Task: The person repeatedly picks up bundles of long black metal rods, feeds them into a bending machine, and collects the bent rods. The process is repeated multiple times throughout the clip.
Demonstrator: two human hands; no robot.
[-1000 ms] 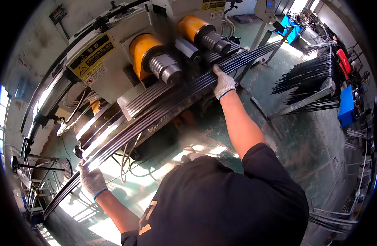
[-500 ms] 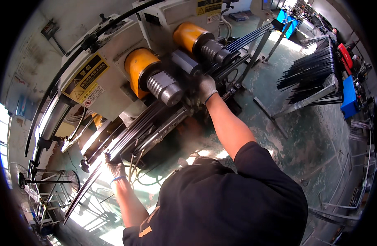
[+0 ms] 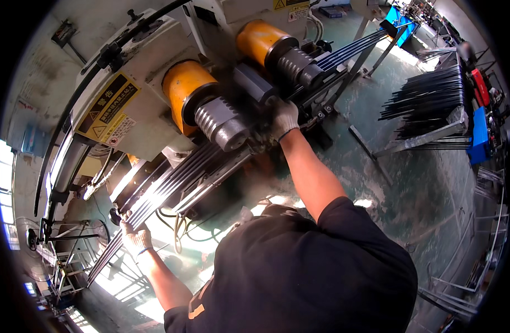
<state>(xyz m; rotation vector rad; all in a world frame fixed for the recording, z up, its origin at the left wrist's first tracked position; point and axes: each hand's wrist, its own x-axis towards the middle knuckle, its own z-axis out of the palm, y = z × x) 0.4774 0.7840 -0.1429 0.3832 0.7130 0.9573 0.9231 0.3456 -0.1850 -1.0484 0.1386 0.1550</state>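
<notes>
A bundle of long dark metal rods (image 3: 172,186) lies slanted across the machine's trough, under two ribbed grey rollers (image 3: 221,121) with orange housings (image 3: 183,89). My left hand (image 3: 136,240), in a white glove, grips the lower left end of the bundle. My right hand (image 3: 284,117), also gloved, rests on the rods between the two rollers, its fingers curled over them. The rods run on past the second roller toward the upper right (image 3: 349,51).
A grey machine body with a yellow warning label (image 3: 108,108) fills the upper left. A metal rack with more dark rods (image 3: 427,105) stands on the green floor at right. A fan on a stand (image 3: 38,238) and cables (image 3: 183,233) are at lower left.
The rod bundle has slid down to the left through the rollers. My right hand moved left along the rods toward the first roller; my left hand drew in closer to the machine.
</notes>
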